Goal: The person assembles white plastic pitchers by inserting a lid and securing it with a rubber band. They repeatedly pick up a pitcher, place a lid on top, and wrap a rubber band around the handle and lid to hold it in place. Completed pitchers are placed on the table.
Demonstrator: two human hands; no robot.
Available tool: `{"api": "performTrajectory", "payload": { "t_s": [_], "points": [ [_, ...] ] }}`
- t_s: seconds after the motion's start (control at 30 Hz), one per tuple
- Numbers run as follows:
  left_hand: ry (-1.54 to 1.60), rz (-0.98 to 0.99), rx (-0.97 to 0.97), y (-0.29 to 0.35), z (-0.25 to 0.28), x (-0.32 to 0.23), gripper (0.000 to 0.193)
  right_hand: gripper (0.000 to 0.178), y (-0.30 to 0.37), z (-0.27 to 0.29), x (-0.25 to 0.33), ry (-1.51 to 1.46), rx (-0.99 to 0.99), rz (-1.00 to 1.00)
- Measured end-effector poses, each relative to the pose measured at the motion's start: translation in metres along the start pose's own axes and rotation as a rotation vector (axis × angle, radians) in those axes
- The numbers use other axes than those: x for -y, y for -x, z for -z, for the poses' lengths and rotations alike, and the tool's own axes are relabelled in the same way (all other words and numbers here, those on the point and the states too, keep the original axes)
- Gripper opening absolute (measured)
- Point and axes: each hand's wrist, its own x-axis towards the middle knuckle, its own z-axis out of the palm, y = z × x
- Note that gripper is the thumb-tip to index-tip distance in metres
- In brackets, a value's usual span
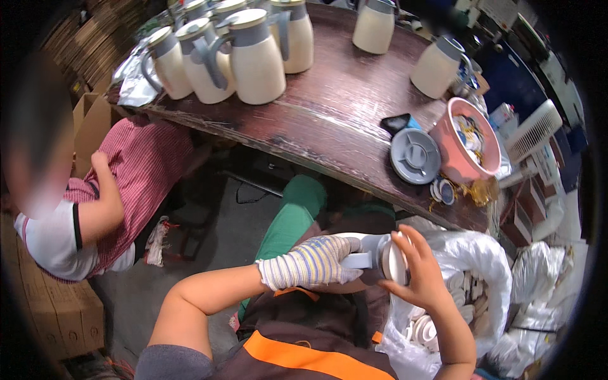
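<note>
A striped knit glove covers my left hand (310, 261), which is closed around a pale jug (360, 260) with a grey collar. The jug lies tilted on its side above my lap, its mouth toward the right; the glove hides much of its body. At that mouth my bare right hand (421, 269) has its thumb and fingers around the rim of a round white lid (396, 262). Whether the lid is seated or loose I cannot tell. Just below and right of this hand is a clear plastic bag (497, 266) full of white lids (425, 332).
Several cream jugs (256, 66) crowd the dark wooden table's (329, 95) left; two more (437, 66) stand farther right. A pink basin (456, 149) and a grey round part (415, 155) sit near its right edge. A person (145, 158) sits at left beside cartons (60, 313).
</note>
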Motion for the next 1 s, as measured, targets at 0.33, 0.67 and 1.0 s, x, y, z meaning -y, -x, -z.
{"api": "performTrajectory", "payload": {
  "t_s": [0.33, 0.67, 1.0],
  "points": [
    [-0.117, -0.038, -0.015, -0.006, -0.024, 0.006, 0.049, 0.073, -0.002, -0.027, 0.003, -0.023, -0.115, -0.328],
    [-0.238, -0.26, -0.061, -0.041, 0.008, 0.029, 0.043, 0.063, -0.003, -0.033, -0.009, 0.136, -0.18, 0.031],
    [-0.075, -0.376, -0.277, -0.075, -0.005, 0.046, 0.024, 0.062, -0.009, -0.018, 0.016, 0.172, -0.002, 0.467]
  ]
}}
